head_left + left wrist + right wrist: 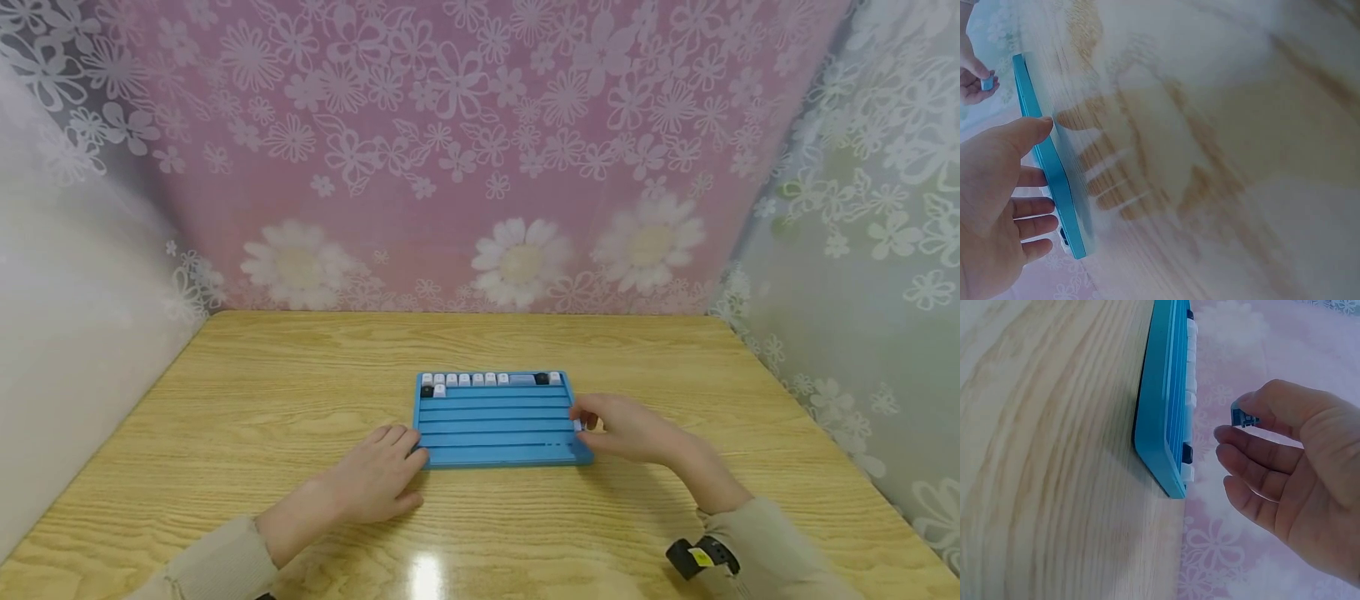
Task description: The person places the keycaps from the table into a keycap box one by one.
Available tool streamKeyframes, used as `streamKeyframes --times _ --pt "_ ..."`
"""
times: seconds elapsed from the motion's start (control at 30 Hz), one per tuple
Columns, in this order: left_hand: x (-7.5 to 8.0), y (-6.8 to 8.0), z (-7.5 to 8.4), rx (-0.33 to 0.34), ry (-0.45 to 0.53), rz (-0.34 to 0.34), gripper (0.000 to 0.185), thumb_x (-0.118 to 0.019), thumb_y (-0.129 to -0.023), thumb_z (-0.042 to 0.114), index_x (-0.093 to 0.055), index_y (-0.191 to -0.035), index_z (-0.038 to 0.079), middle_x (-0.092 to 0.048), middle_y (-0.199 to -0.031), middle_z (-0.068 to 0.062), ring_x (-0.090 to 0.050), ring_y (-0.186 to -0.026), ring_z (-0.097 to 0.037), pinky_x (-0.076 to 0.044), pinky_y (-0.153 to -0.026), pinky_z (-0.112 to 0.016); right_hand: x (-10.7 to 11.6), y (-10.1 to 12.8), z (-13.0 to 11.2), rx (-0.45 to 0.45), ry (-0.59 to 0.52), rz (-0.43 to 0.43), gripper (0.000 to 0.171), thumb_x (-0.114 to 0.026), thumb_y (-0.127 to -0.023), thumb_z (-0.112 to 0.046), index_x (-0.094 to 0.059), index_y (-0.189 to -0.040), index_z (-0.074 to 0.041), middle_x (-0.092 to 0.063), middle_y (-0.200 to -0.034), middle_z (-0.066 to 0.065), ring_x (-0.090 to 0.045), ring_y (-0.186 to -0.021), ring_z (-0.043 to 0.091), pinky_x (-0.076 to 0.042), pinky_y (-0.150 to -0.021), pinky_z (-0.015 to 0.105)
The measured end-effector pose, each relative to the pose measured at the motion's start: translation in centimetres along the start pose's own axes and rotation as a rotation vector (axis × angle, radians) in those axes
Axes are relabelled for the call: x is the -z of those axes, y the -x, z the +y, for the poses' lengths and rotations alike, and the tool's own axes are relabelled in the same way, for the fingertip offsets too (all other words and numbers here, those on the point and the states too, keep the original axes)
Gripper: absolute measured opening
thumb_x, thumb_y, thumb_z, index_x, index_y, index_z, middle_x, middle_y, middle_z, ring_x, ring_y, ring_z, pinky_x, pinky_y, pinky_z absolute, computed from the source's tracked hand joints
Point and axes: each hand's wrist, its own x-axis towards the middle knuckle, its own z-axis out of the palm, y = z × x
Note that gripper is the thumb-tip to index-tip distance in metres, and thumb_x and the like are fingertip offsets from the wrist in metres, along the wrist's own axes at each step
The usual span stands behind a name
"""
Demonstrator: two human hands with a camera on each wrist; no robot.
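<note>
Pink flowered cloth [450, 150] hangs behind the wooden table [262, 392], with paler flowered sheets closing in the left and right sides. On the table, about midway between its left and right edges and nearer the front edge than the back, lies a blue tray [495, 429] with long ridged rows running left to right. Its far row holds a line of white keycaps [465, 379], with one black keycap [542, 378] near the right end of that row and another black one [427, 391] at the left end of the next row down. The rows nearer me look bare.

My left hand [378, 479] rests on the table at the tray's near left corner. Its fingers are straight and loosely spread, the tips touching the tray's left edge, and it holds nothing. The left wrist view shows the thumb against the tray's rim [1054, 175] and the other fingers lying apart beside it.

My right hand [626, 429] is at the tray's right edge, just above its near right corner. The thumb and forefinger pinch a small blue-grey keycap [1242, 417]; the other fingers are curled loosely beneath it. In the right wrist view that keycap is held clear of the tray, just beside its edge and not touching it. In the head view it shows as a small pale piece [578, 425] at my fingertips, over the tray's right rim.

A dark band [701, 557] with a yellow mark sits on my right wrist, over the beige sleeve [772, 550].
</note>
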Motion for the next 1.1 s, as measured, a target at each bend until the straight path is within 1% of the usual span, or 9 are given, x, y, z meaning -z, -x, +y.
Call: streamKeyframes --times 0.17,0.3,0.43,0.57,0.67,0.9,1.1 --pt "-0.1 0.0 -0.1 0.003 -0.001 -0.004 0.046 -0.059 -0.086 0.048 -0.055 -0.109 0.008 -0.049 -0.110 -0.007 -0.046 -0.103 -0.023 -0.039 -0.094 -0.040 -0.3 -0.8 -0.2 0.027 -0.042 0.027 0.018 -0.060 -0.088 -0.011 -0.058 -0.105 -0.004 -0.056 -0.091 -0.004 -0.053 -0.083 0.014 -0.047 -0.068 0.029" --pt "-0.1 0.0 -0.1 0.002 -0.006 -0.007 0.046 -0.058 -0.086 0.049 -0.055 -0.109 0.009 -0.049 -0.109 -0.007 -0.046 -0.103 -0.023 -0.039 -0.094 -0.040 -0.3 -1.4 -0.5 0.042 -0.108 0.046 0.018 -0.059 -0.089 -0.010 -0.058 -0.106 -0.005 -0.056 -0.092 -0.004 -0.052 -0.081 0.012 -0.047 -0.065 0.027" --pt "-0.2 -0.1 -0.1 0.001 -0.008 0.002 0.046 -0.059 -0.086 0.049 -0.055 -0.109 0.009 -0.049 -0.109 -0.007 -0.046 -0.102 -0.023 -0.039 -0.094 -0.039 -0.4 -2.0 -0.9 0.042 -0.144 0.054 0.018 -0.059 -0.087 -0.008 -0.057 -0.105 -0.005 -0.056 -0.090 -0.004 -0.052 -0.078 0.010 -0.047 -0.062 0.026" --pt "-0.2 -0.1 0.0 0.003 -0.005 0.004 0.045 -0.059 -0.086 0.048 -0.055 -0.109 0.009 -0.049 -0.109 -0.007 -0.046 -0.102 -0.023 -0.039 -0.093 -0.039 -0.6 -2.6 -1.2 0.055 -0.159 0.067 0.016 -0.059 -0.087 -0.007 -0.057 -0.102 -0.004 -0.056 -0.088 -0.004 -0.052 -0.076 0.009 -0.047 -0.061 0.026" --pt "-0.2 0.0 0.0 0.006 -0.001 -0.007 0.046 -0.058 -0.086 0.048 -0.055 -0.110 0.009 -0.049 -0.109 -0.007 -0.046 -0.103 -0.023 -0.039 -0.094 -0.040 -0.7 -2.9 -1.4 0.060 -0.162 0.072 0.015 -0.059 -0.087 -0.007 -0.057 -0.101 -0.005 -0.056 -0.087 -0.004 -0.053 -0.075 0.009 -0.047 -0.061 0.026" --pt "-0.1 0.0 0.0 0.005 0.000 -0.013 0.047 -0.059 -0.086 0.048 -0.055 -0.111 0.008 -0.049 -0.110 -0.007 -0.046 -0.103 -0.023 -0.039 -0.094 -0.040 -0.9 -3.5 -1.9 0.098 -0.160 0.072 0.024 -0.059 -0.089 -0.008 -0.059 -0.112 -0.001 -0.061 -0.099 0.002 -0.056 -0.085 0.013 -0.049 -0.069 0.029" --pt "-0.2 0.0 0.0 0.005 0.002 -0.006 0.046 -0.059 -0.087 0.047 -0.054 -0.111 0.009 -0.049 -0.110 -0.007 -0.046 -0.104 -0.023 -0.040 -0.094 -0.040 -1.2 -4.2 -2.1 0.143 -0.186 0.079 0.021 -0.059 -0.089 -0.007 -0.061 -0.110 -0.002 -0.061 -0.099 0.002 -0.055 -0.085 0.013 -0.049 -0.070 0.028"
